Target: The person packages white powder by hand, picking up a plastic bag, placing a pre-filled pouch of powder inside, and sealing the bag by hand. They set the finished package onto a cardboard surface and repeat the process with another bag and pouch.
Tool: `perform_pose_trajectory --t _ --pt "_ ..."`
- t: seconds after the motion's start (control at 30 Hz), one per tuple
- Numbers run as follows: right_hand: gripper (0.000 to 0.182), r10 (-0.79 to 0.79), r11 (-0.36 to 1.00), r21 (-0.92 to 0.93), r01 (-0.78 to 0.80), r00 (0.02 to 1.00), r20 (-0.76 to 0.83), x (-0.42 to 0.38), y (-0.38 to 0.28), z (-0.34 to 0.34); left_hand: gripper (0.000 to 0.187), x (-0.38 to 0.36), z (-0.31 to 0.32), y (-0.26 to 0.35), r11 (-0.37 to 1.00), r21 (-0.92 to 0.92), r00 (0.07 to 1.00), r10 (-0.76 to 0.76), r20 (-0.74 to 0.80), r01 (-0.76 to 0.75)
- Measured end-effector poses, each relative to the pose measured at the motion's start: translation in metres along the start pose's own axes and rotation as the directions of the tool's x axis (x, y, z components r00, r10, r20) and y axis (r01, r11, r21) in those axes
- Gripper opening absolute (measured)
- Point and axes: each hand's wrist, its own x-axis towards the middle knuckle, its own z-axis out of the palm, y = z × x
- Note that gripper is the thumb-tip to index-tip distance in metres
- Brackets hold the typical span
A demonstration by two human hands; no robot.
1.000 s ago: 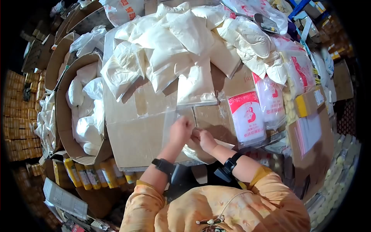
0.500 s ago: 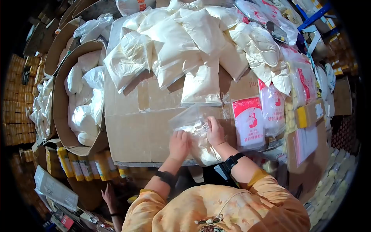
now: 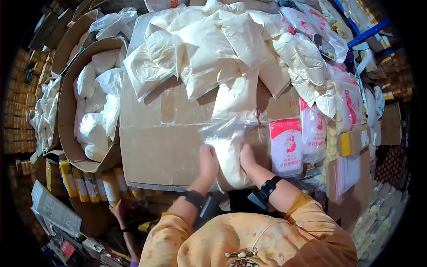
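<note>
The bag of pale powder (image 3: 229,162) lies at the near edge of the worktop (image 3: 153,155), between the person's two hands, its lower end reaching the rim. The left hand (image 3: 208,163) and the right hand (image 3: 248,158) clasp it from opposite sides, fingers curled in against the film, though the tips are mostly hidden; gripping both flanks probably keeps such a soft, slumping load from spreading. Its clear, unfilled top points away from the body, perhaps so the powder settles low and the mouth stays clean. Nearby, lower left, another person's hand (image 3: 117,209) is at the bottom of a yellow-ended pack (image 3: 110,189). Just right of the bag, a red-and-white printed packet (image 3: 286,149) lies flat, likely put there for easy reach. On the left stands a cardboard box (image 3: 66,129) whose walls keep plump white bags (image 3: 93,127) together. Farther back, filled bags (image 3: 207,46) are piled over one another, leaning inward, which presumably leaves the front of the cardboard-covered surface free for handling.
</note>
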Motion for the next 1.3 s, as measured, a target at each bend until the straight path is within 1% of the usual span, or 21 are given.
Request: perform_pose_trajectory --t 0.03,0.1,0.17,0.3,0.4,0.5,0.53,0.63,0.67,0.77,0.8,0.83,0.93,0.97,1.0,1.03,1.1,1.13,1.17,1.23,1.3 --pt "0.022 0.021 0.978 0.211 0.002 0.994 -0.109 0.007 -0.005 0.003 0.005 0.015 -0.022 0.040 0.999 0.005 0.999 -0.041 0.030 0.041" --pt "0.014 -0.117 0.992 -0.062 0.112 0.988 -0.100 0.005 -0.032 -0.012 0.005 0.025 -0.027 0.029 0.975 0.173 0.990 0.138 0.019 -0.139" --pt "0.012 -0.291 0.931 -0.247 0.268 0.955 -0.061 0.000 -0.012 -0.015 0.005 0.010 -0.025 -0.005 0.944 0.258 0.976 0.176 0.131 -0.205" --pt "0.014 -0.363 0.894 -0.269 0.359 0.931 0.037 -0.017 0.003 -0.019 0.010 -0.010 -0.021 -0.016 0.983 0.135 0.990 0.113 0.089 -0.124" --pt "0.022 -0.094 0.995 -0.023 0.095 0.995 0.010 -0.029 -0.003 -0.008 0.016 -0.027 -0.003 -0.021 0.999 0.035 1.000 -0.002 -0.029 0.003" --pt "0.024 0.203 0.921 0.323 -0.220 0.975 0.086 -0.031 -0.001 0.005 0.017 -0.044 0.002 -0.009 0.966 -0.142 0.976 -0.217 -0.001 0.215" --pt "0.022 0.111 0.982 0.135 -0.129 0.985 0.132 -0.033 0.000 0.000 0.020 -0.046 -0.002 -0.002 0.882 -0.264 0.920 -0.365 0.142 0.391" --pt "0.021 0.064 0.998 -0.024 -0.060 0.942 0.328 -0.037 -0.020 -0.013 0.025 -0.040 -0.025 0.028 0.519 -0.458 0.690 -0.592 0.418 0.722" --pt "0.020 0.091 0.991 0.051 -0.122 0.908 0.408 -0.038 -0.034 -0.024 0.028 -0.041 -0.030 0.021 0.356 -0.550 0.647 -0.539 0.540 0.756" --pt "0.021 -0.043 0.988 0.147 -0.036 0.864 0.501 -0.019 -0.005 -0.027 0.027 -0.034 -0.065 0.047 0.295 -0.526 0.601 -0.455 0.657 0.798" --pt "0.026 0.000 1.000 -0.016 0.009 0.848 0.530 -0.017 -0.027 -0.047 0.026 -0.028 -0.089 0.065 0.249 -0.535 0.590 -0.377 0.714 0.807" --pt "0.031 0.043 0.982 -0.174 0.066 0.829 0.558 -0.016 -0.052 -0.066 0.027 -0.026 -0.097 0.058 0.413 -0.444 0.598 -0.413 0.687 0.795" --pt "0.032 0.090 0.991 -0.133 -0.011 0.794 0.602 -0.049 -0.124 -0.104 0.026 -0.037 -0.120 0.095 0.339 -0.536 0.633 -0.359 0.686 0.773" --pt "0.032 0.020 0.998 -0.063 0.026 0.772 0.636 -0.056 -0.127 -0.110 0.026 -0.042 -0.122 0.100 0.319 -0.542 0.628 -0.346 0.697 0.777" --pt "0.032 0.058 0.956 0.176 -0.234 0.741 0.669 -0.062 -0.122 -0.109 0.026 -0.044 -0.123 0.106 0.299 -0.548 0.624 -0.331 0.708 0.781" --pt "0.031 0.096 0.794 0.376 -0.478 0.708 0.700 -0.069 -0.117 -0.109 0.026 -0.044 -0.125 0.113 0.378 -0.537 0.651 -0.328 0.684 0.754" --pt "0.025 0.095 0.597 0.325 -0.734 0.466 0.879 -0.048 -0.072 -0.104 0.026 -0.058 -0.130 0.122 0.506 -0.497 0.692 -0.338 0.638 0.705" --pt "0.017 0.267 0.602 0.284 -0.746 0.524 0.809 -0.058 -0.095 -0.109 0.023 -0.065 -0.122 0.112 0.723 -0.434 0.792 -0.254 0.556 0.537" --pt "0.016 0.261 0.722 0.287 -0.630 0.632 0.730 -0.073 -0.118 -0.121 0.017 -0.063 -0.106 0.102 0.645 -0.386 0.730 -0.425 0.535 0.659" --pt "0.020 0.152 0.858 0.293 -0.422 0.753 0.640 -0.077 -0.113 -0.121 0.015 -0.064 -0.100 0.107 0.738 -0.376 0.774 -0.305 0.555 0.561" --pt "0.022 0.110 0.884 0.292 -0.364 0.771 0.628 -0.082 -0.115 -0.132 0.015 -0.066 -0.101 0.119 0.798 -0.353 0.815 -0.274 0.511 0.489"
